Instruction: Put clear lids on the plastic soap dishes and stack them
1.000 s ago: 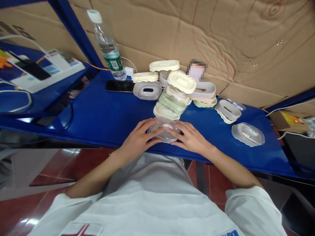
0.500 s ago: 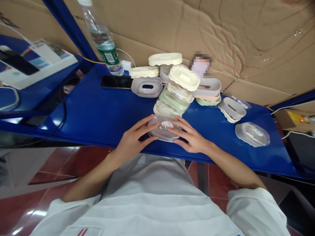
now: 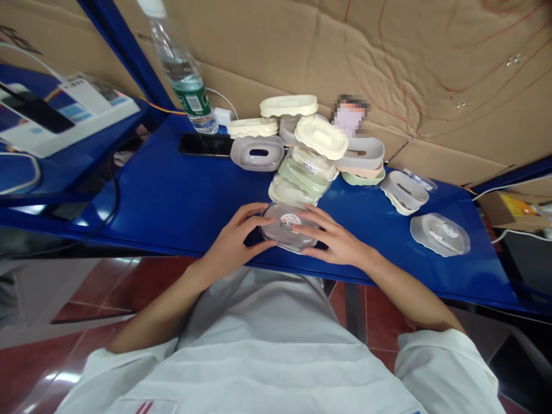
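A grey soap dish under a clear cover with a round sticker (image 3: pixel 290 229) lies near the front edge of the blue table (image 3: pixel 172 201). My left hand (image 3: pixel 230 241) grips its left side, the fingers on its top and edge. On the right side, my right hand (image 3: pixel 334 238) holds the same dish with its fingers over the cover. Just behind it are wrapped green and cream dishes (image 3: pixel 302 178), touching or nearly touching it. Farther back, a cream dish (image 3: pixel 321 137) rests tilted on the pile, and a grey dish (image 3: pixel 257 153) stands to the left.
A water bottle (image 3: pixel 192 95) and a black phone (image 3: pixel 202 145) are at the back left. Stacked dishes (image 3: pixel 362 155) stand right of the pile. Farther right are a grey dish (image 3: pixel 405 191) and a covered dish (image 3: pixel 440 234). A power strip (image 3: pixel 95 118) lies far left.
The camera view has shifted slightly. The fingers of both hands have moved a little on the covered grey dish, which stays between them.
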Tool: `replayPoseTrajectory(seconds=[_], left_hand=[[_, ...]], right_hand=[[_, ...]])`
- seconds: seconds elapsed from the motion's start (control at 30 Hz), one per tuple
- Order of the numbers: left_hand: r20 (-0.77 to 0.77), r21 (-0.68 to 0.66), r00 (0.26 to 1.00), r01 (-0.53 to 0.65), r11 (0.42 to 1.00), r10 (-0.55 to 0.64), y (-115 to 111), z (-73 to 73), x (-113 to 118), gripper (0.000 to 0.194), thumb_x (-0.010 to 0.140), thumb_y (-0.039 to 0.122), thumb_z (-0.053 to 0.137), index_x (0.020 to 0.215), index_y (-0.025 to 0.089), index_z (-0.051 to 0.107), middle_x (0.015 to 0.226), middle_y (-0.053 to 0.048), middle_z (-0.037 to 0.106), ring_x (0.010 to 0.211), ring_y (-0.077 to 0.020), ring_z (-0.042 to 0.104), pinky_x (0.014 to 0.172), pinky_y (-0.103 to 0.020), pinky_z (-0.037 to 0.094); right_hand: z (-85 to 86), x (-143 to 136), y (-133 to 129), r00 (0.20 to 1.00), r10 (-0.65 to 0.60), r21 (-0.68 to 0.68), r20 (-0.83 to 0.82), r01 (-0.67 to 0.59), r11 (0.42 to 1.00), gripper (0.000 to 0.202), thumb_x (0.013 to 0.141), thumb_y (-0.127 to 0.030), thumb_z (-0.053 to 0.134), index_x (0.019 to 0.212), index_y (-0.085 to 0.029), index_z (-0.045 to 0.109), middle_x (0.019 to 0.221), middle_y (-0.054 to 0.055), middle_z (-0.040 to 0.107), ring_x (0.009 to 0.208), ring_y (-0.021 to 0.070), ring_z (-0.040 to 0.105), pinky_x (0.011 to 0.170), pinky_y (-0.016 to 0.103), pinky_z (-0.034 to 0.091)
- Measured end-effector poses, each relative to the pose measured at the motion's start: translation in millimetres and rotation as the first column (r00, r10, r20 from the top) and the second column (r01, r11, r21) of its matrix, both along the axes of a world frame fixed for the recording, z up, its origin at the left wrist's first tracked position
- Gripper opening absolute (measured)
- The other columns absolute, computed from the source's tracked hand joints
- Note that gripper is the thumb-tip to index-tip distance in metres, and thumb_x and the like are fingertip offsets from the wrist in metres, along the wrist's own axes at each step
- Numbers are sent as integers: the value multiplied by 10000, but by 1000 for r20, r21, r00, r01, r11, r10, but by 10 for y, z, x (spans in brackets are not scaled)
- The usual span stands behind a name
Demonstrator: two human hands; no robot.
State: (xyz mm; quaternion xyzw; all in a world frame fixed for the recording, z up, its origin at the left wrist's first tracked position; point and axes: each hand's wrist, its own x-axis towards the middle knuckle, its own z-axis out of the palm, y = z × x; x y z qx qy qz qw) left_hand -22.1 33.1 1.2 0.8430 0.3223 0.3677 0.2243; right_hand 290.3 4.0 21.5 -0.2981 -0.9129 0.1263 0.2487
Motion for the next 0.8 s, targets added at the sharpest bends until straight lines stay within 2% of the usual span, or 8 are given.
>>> replayPoseTrajectory(seconds=[0.13, 0.33, 0.5, 0.6, 0.8], left_hand=[[-23, 74, 1000, -12, 997, 14, -14, 11, 17, 399, 1016, 331, 742, 1390, 281, 610, 1530, -121, 577, 1448, -278, 590, 1212, -487, 534], [-28, 109, 999, 27, 994, -24, 19, -30, 20, 375, 1030, 343, 723, 1383, 271, 618, 1537, -126, 574, 1403, -279, 632, 1188, -488, 559], [-14, 75, 1000, 23, 997, -22, 66, -37, 27, 410, 1040, 377, 704, 1427, 284, 612, 1548, -114, 576, 1441, -279, 604, 1217, -479, 536], [-19, 78, 1000, 12, 997, -10, 87, -37, 32, 411, 1044, 388, 695, 1434, 289, 612, 1545, -106, 584, 1442, -276, 602, 1223, -477, 530], [-7, 129, 1000, 1, 992, 0, 47, -74, 16, 341, 1029, 378, 708, 1351, 276, 661, 1533, -115, 583, 1397, -291, 642, 1191, -489, 557]], right_hand=[[-5, 33, -19, 995, -27, 78, 98, 19, 997, 717, 1017, -493, 749, 1650, -269, 500, 1723, 125, 440, 1668, 349, 266, 1335, 569, 359], [-79, 36, -31, 995, -66, 145, 70, 55, 988, 588, 1048, -411, 722, 1600, -272, 573, 1690, 106, 494, 1641, 322, 336, 1317, 519, 415], [-65, 1, -29, 988, -127, 90, 87, 120, 989, 660, 1046, -424, 723, 1653, -314, 491, 1706, 91, 474, 1644, 316, 337, 1311, 542, 422], [-35, -13, -41, 987, -125, 84, 102, 117, 990, 692, 1054, -430, 704, 1681, -295, 444, 1710, 109, 465, 1647, 307, 335, 1317, 535, 411], [-8, -40, -90, 976, -132, 102, 172, 115, 988, 634, 1109, -326, 613, 1704, -289, 397, 1742, 114, 411, 1679, 305, 238, 1335, 548, 369]])
